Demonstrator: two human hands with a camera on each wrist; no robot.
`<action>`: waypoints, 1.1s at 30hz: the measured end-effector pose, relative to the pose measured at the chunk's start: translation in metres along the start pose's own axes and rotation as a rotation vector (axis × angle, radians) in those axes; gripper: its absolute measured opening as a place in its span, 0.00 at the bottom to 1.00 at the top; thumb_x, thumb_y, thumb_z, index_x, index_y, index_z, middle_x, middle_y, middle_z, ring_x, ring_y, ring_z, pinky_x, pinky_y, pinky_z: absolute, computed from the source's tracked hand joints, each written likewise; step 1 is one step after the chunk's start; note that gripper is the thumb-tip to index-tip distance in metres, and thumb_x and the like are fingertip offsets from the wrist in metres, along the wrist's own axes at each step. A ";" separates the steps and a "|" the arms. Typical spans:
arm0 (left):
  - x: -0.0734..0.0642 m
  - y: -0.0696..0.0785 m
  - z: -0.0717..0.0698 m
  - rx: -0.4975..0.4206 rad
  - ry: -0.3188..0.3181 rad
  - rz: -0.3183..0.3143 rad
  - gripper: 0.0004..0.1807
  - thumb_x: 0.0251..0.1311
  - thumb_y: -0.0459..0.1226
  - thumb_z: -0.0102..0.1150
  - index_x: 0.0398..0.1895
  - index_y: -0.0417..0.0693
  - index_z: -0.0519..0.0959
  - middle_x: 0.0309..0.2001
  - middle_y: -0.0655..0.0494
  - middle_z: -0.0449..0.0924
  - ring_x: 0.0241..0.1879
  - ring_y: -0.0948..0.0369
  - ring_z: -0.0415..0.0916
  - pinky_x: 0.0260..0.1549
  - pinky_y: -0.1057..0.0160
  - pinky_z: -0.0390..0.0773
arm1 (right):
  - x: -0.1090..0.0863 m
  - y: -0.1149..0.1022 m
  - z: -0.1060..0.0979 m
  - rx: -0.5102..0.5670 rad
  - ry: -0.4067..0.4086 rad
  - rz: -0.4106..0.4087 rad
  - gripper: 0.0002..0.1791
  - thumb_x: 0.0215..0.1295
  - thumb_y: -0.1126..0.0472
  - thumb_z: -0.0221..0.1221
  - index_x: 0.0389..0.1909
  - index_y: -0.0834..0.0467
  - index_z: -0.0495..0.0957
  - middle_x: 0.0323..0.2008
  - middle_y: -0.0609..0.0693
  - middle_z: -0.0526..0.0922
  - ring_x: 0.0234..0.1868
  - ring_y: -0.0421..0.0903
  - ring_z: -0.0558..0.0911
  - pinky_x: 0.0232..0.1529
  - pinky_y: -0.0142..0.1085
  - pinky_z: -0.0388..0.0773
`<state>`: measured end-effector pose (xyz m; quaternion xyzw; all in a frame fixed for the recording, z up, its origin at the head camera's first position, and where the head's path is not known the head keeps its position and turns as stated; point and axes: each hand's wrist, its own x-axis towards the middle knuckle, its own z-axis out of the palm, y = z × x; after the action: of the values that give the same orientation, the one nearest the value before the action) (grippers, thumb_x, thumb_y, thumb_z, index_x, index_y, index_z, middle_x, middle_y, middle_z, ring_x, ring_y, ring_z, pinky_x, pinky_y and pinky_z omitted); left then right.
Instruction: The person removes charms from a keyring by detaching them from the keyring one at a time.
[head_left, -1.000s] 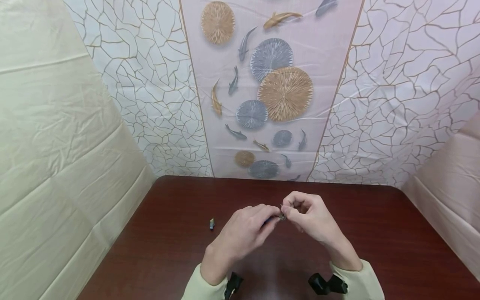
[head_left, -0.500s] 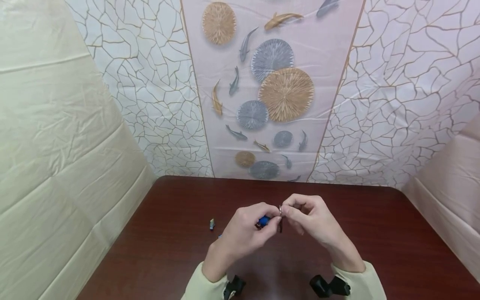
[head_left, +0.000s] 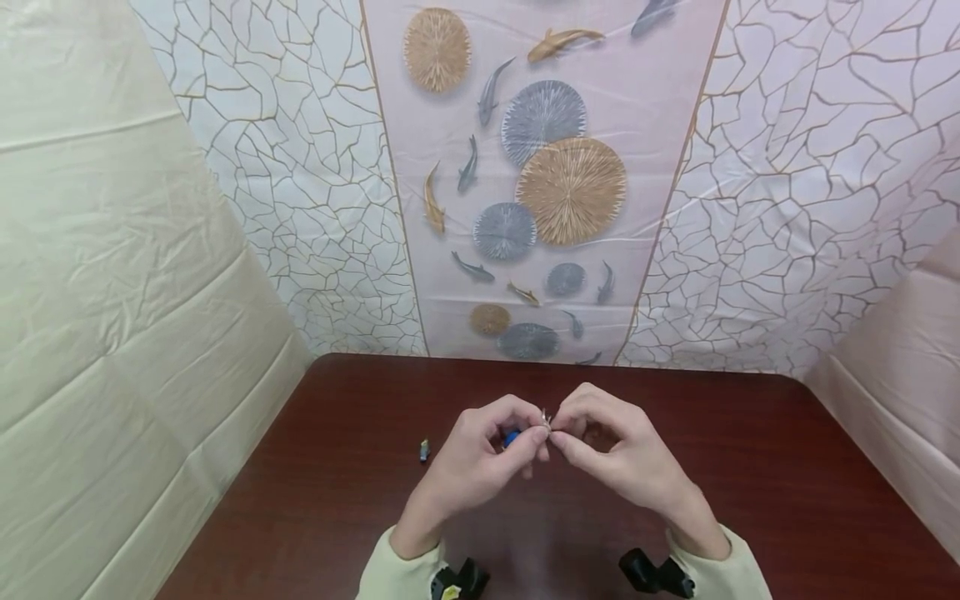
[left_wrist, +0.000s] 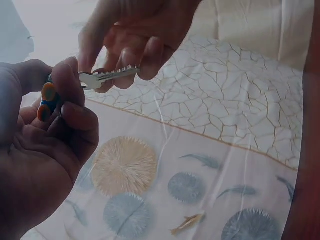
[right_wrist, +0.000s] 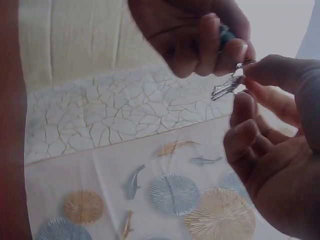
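My left hand grips a small blue keychain charm, whose orange round parts poke out between curled fingers in the left wrist view. From the same fingertips juts a silver metal key with a toothed blade. Thumb and index finger of my right hand pinch at the head of the key, beside a thin metal ring. Fingertips of both hands meet there, above the table. Most of the ring is hidden by the fingers.
A tiny figure-like piece, light on top and bluish below, stands on the dark red-brown table left of my hands. Patterned cloth hangs behind the table's far edge, with cream cloth at the left side.
Both hands have shifted slightly left, fingertips still together. The blue charm came into sight between the left fingers, and the left hand has turned, its thumb now against the key.
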<state>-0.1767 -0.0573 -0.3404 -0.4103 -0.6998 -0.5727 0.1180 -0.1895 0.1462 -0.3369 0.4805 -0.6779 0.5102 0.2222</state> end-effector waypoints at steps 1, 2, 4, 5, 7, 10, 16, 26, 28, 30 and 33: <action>0.000 0.001 -0.001 -0.013 -0.003 -0.008 0.02 0.67 0.29 0.54 0.39 0.43 0.76 0.26 0.47 0.82 0.17 0.60 0.76 0.15 0.69 0.75 | 0.001 0.000 0.001 -0.015 0.018 -0.041 0.18 0.48 0.82 0.64 0.37 0.60 0.80 0.31 0.49 0.76 0.29 0.37 0.73 0.22 0.26 0.69; 0.000 0.002 -0.002 -0.031 -0.007 -0.013 0.02 0.67 0.29 0.54 0.39 0.43 0.76 0.26 0.46 0.82 0.17 0.59 0.76 0.15 0.68 0.75 | 0.002 0.000 0.002 -0.028 0.032 -0.078 0.16 0.49 0.81 0.65 0.36 0.61 0.80 0.31 0.50 0.76 0.29 0.36 0.73 0.22 0.26 0.69; 0.000 0.003 -0.004 -0.068 -0.020 -0.023 0.01 0.68 0.29 0.53 0.39 0.41 0.75 0.26 0.44 0.81 0.17 0.59 0.76 0.16 0.67 0.77 | 0.004 -0.001 0.004 -0.057 0.055 -0.141 0.10 0.54 0.77 0.65 0.35 0.63 0.80 0.31 0.51 0.76 0.28 0.36 0.72 0.23 0.25 0.68; 0.001 0.003 -0.004 -0.089 -0.026 -0.029 0.01 0.68 0.30 0.53 0.39 0.40 0.75 0.26 0.43 0.81 0.17 0.58 0.76 0.16 0.66 0.77 | 0.005 -0.003 0.004 -0.067 0.061 -0.165 0.07 0.57 0.74 0.65 0.35 0.64 0.80 0.31 0.51 0.76 0.28 0.35 0.71 0.23 0.24 0.67; 0.001 0.002 -0.004 -0.121 -0.037 -0.043 0.02 0.69 0.30 0.53 0.39 0.38 0.74 0.26 0.41 0.81 0.17 0.58 0.76 0.17 0.65 0.78 | 0.008 -0.006 0.005 -0.091 0.066 -0.198 0.03 0.61 0.69 0.64 0.34 0.64 0.80 0.30 0.51 0.75 0.27 0.35 0.70 0.23 0.23 0.66; 0.000 0.000 -0.003 -0.155 -0.046 -0.061 0.04 0.69 0.30 0.52 0.40 0.36 0.73 0.25 0.40 0.80 0.16 0.56 0.76 0.18 0.64 0.80 | 0.010 -0.010 0.007 -0.118 0.072 -0.233 0.03 0.63 0.67 0.63 0.33 0.63 0.80 0.30 0.51 0.76 0.27 0.35 0.70 0.25 0.21 0.66; 0.001 0.001 -0.002 -0.172 -0.054 -0.074 0.04 0.70 0.30 0.51 0.40 0.36 0.72 0.25 0.39 0.80 0.17 0.59 0.76 0.20 0.63 0.80 | 0.009 -0.011 0.008 -0.181 0.081 -0.278 0.01 0.63 0.68 0.62 0.33 0.63 0.80 0.29 0.50 0.77 0.29 0.36 0.73 0.27 0.22 0.68; 0.000 0.010 -0.007 0.199 -0.080 0.062 0.02 0.68 0.35 0.57 0.40 0.49 0.78 0.28 0.57 0.80 0.25 0.71 0.73 0.22 0.76 0.74 | 0.012 -0.018 0.008 -0.133 0.052 -0.229 0.05 0.60 0.73 0.59 0.29 0.62 0.76 0.26 0.47 0.73 0.27 0.36 0.70 0.22 0.23 0.66; 0.000 0.011 -0.008 0.297 -0.059 0.145 0.02 0.68 0.35 0.57 0.39 0.49 0.79 0.29 0.59 0.79 0.27 0.72 0.71 0.25 0.79 0.72 | 0.012 -0.020 0.008 -0.116 0.037 -0.203 0.07 0.57 0.76 0.60 0.29 0.61 0.76 0.26 0.47 0.73 0.27 0.35 0.70 0.22 0.24 0.66; 0.000 0.011 -0.009 0.353 -0.040 0.214 0.02 0.68 0.34 0.56 0.39 0.48 0.79 0.30 0.60 0.79 0.28 0.72 0.71 0.27 0.80 0.72 | 0.012 -0.021 0.008 -0.101 0.028 -0.188 0.10 0.53 0.78 0.60 0.29 0.61 0.75 0.26 0.47 0.73 0.28 0.35 0.71 0.21 0.25 0.67; 0.001 0.011 -0.009 0.409 -0.016 0.292 0.03 0.67 0.33 0.56 0.38 0.47 0.79 0.30 0.60 0.78 0.28 0.71 0.71 0.29 0.80 0.72 | 0.012 -0.023 0.009 -0.073 0.019 -0.179 0.12 0.51 0.80 0.60 0.30 0.61 0.76 0.26 0.47 0.73 0.28 0.35 0.71 0.21 0.26 0.67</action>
<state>-0.1719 -0.0649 -0.3293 -0.4794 -0.7352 -0.3929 0.2744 -0.1729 0.1328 -0.3199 0.5259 -0.6481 0.4679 0.2906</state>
